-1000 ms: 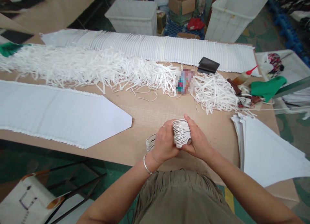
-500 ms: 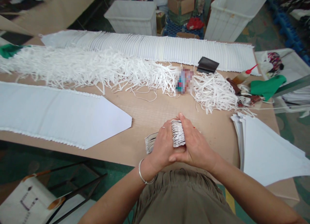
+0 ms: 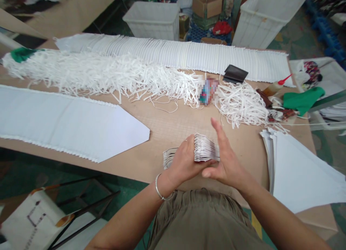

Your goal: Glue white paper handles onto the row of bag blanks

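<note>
A: Where is the layered white stack point(image 3: 205, 149)?

B: Over the near part of the table point(image 3: 183, 122), between the person's two hands. Call it the clock's centre, with twelve pointing away from the body.

A: How is it gripped?

B: The left hand point(image 3: 186, 158), at nine, is clamped on it, fingers wrapped over its side. The right hand point(image 3: 229, 161), at three to four, has thumb and fingers spread wide apart. Its palm faces the stack's end; whether they touch, I cannot tell.

A: Anything close by?

B: A second layered bundle point(image 3: 168, 157) lies at nine, partly hidden behind the left hand.

A: And further out?

B: A long row of overlapping white sheets point(image 3: 67, 123) runs from just past nine, its pointed end toward us. A big heap of white strips point(image 3: 108, 75) spreads at ten, a smaller heap point(image 3: 243, 105) between one and two. At twelve sits an item point(image 3: 208, 91) too pixelated to name.

A: What about the right side?

B: A black folded piece point(image 3: 235, 74) at one, a red-tipped bottle point(image 3: 274, 87) and green cloth point(image 3: 302, 100) around two, and a fanned pile of white sheets point(image 3: 308, 174) between three and four.
</note>
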Demonstrator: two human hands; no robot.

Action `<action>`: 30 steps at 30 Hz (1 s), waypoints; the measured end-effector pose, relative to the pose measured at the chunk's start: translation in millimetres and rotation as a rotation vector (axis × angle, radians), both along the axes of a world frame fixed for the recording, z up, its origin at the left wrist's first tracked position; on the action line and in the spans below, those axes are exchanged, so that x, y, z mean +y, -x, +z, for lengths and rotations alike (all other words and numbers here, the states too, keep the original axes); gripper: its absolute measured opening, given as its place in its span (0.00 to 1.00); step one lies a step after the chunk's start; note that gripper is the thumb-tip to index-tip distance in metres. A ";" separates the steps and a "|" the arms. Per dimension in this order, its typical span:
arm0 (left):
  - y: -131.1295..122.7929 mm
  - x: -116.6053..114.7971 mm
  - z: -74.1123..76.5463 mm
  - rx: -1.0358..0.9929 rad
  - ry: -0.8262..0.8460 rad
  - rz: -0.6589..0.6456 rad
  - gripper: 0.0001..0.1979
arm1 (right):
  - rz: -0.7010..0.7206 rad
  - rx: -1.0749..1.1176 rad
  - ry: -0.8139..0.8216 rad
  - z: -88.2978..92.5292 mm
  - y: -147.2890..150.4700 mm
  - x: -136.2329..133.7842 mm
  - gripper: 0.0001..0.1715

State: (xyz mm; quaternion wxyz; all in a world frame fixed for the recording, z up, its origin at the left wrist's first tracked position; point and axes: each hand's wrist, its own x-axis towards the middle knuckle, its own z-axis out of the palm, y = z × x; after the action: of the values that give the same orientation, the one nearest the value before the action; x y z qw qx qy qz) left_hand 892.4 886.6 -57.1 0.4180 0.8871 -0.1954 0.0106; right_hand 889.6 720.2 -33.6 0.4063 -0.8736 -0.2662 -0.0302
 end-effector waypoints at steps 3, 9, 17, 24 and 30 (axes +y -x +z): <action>-0.5 -2.4 0.4 0.006 -0.045 -0.021 0.18 | -0.020 -0.005 -0.033 -5.6 -0.6 5.3 0.78; 4.8 -3.1 6.3 0.071 -0.073 0.014 0.31 | 0.221 0.103 -0.192 -33.1 -3.8 -18.9 0.81; 12.5 -7.7 8.7 0.080 -0.065 -0.001 0.35 | -0.021 0.226 0.021 -177.8 5.1 -106.3 0.50; -2.1 22.9 -33.4 0.094 0.152 -0.035 0.40 | -0.175 0.313 0.053 -197.5 12.3 -102.7 0.32; -5.1 82.3 -108.8 0.352 -0.047 0.165 0.31 | -0.263 0.491 0.053 -168.4 10.3 -91.2 0.34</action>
State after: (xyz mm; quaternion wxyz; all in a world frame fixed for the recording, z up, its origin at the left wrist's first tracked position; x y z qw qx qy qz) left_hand 897.5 968.8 -166.0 0.4229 0.8977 -0.0462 -0.1150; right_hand 879.3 629.0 -202.1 0.4282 -0.8921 -0.0449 0.1369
